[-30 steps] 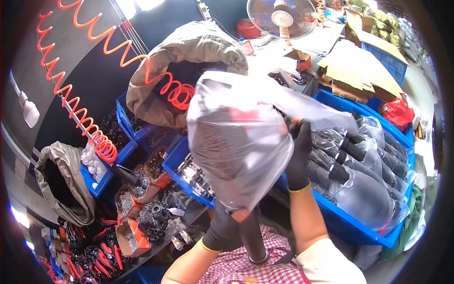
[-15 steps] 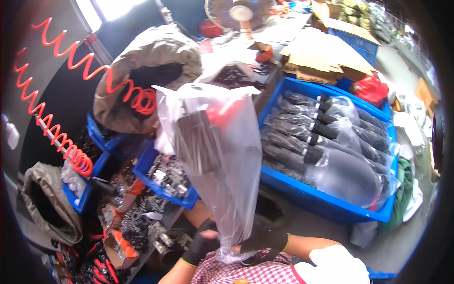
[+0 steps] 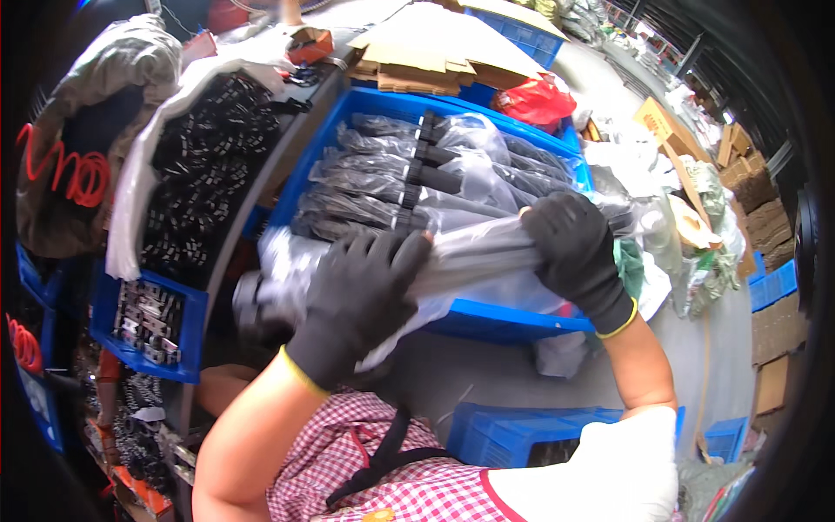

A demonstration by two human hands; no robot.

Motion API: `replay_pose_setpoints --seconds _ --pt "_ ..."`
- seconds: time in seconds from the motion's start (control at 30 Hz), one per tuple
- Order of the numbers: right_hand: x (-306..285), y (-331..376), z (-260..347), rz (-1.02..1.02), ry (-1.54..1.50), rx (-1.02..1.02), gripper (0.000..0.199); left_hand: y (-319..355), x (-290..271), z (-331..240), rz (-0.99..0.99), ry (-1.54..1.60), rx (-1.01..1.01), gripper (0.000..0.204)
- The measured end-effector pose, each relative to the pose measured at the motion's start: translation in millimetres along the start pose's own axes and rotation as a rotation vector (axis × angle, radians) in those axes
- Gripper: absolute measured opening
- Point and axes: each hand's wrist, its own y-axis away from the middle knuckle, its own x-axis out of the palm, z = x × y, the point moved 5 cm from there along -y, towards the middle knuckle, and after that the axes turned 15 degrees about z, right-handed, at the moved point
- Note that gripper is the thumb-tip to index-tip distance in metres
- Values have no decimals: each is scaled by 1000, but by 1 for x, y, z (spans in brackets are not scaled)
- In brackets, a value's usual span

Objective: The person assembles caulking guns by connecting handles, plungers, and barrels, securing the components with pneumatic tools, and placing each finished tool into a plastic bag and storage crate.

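Both my hands wear black gloves with yellow cuffs. Between them a clear plastic bag (image 3: 474, 254) with dark, long contents is stretched sideways, blurred by motion. My left hand (image 3: 361, 296) is closed around its left part, and my right hand (image 3: 574, 248) grips the right end. What exactly the bag holds cannot be made out. It hangs over the near side of a large blue crate (image 3: 452, 324). Inside the crate, several similar bagged dark items (image 3: 361, 170) lie side by side, black pieces showing across their middle.
Left of the crate, a bench carries a white-edged heap of small black parts (image 3: 213, 165) and a blue bin of metal pieces (image 3: 148, 322). Flattened cardboard (image 3: 435, 52) and a red bag (image 3: 535, 103) lie behind it. Another blue crate (image 3: 496, 431) stands near me.
The bag has gone from hanging upright before me to lying sideways over the crate. Both hands have risen from my lap to grip it. The view has turned right.
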Motion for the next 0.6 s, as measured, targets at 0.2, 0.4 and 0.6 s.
replay_pose_setpoints --seconds 0.2,0.4,0.6 --pt "123 85 -89 765 -315 306 65 -32 105 60 -24 -86 -78 51" --pt "177 79 -104 825 -268 251 61 -5 194 103 -109 514 -388 100" --pt "201 93 -74 872 -356 310 71 -30 191 102 211 595 -648 109"
